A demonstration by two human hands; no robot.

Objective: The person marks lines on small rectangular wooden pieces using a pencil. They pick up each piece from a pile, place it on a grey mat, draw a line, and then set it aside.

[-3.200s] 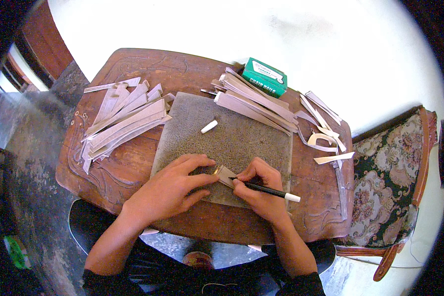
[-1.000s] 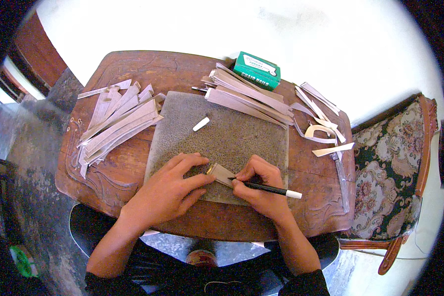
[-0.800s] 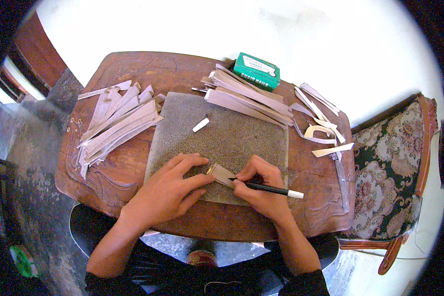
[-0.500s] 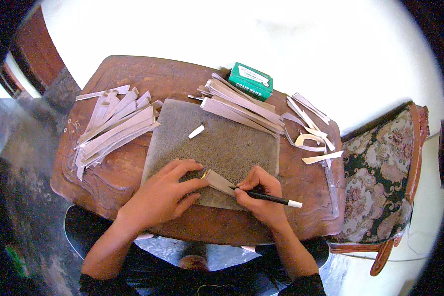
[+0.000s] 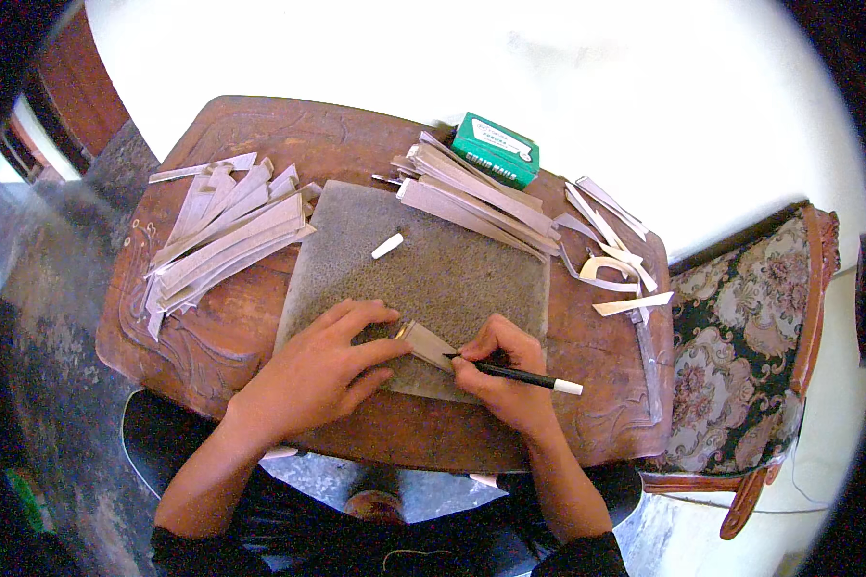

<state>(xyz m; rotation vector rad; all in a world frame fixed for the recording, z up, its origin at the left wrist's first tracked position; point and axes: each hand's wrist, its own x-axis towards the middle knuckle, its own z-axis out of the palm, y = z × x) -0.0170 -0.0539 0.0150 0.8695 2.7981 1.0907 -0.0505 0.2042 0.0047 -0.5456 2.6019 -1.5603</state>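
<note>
A short greyish-brown strip (image 5: 431,346) lies slantwise on the dark textured board (image 5: 356,255), its upper left end showing a small yellowish edge. My left hand (image 5: 322,361) steadies that end, thumb against the strip and the other fingers curved around and beside it. In my right hand (image 5: 500,370) is a black marker (image 5: 515,373) with a white rear end, gripped between thumb and fingers. Its tip touches or nearly touches the strip's lower right part. A loose white cap (image 5: 388,246) rests on the board above my hands.
The carved wooden table (image 5: 356,433) carries a fanned pile of similar strips (image 5: 236,245) at left and another stack (image 5: 476,207) at the board's far edge. Behind that stands a green box (image 5: 496,149). Pale curved offcuts (image 5: 606,274) lie at right, near a floral chair (image 5: 741,337).
The marker and my right hand have shifted slightly left along the strip. My left hand stays at the strip's end. The whole view has moved a little.
</note>
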